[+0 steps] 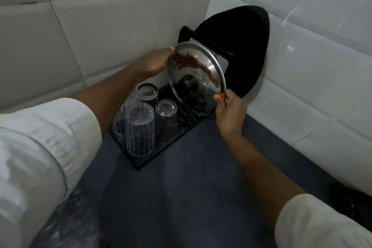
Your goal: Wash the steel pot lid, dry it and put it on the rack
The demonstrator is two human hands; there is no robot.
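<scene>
Head view: we had the steel pot lid [196,78] on edge over the back end of the black rack [153,155], our left hand [156,62] clasping its upper rim and our right hand [229,110] pinching the lower rim between thumb and fingers. We judged the two opposite grips were there to keep the round lid from rolling while we eased it down; whether its bottom edge already touched the rack, we could not tell. Its black knob [187,83] faced us, between the two grips. Behind the lid leaned a flat black tray [225,52] and a dark round pan [245,46], propped against the tiled wall [100,26], likely to drain. Below the left grip, the rack held three clear glasses [141,129], all upside down and empty. The lid showed no drops we could make out.
</scene>
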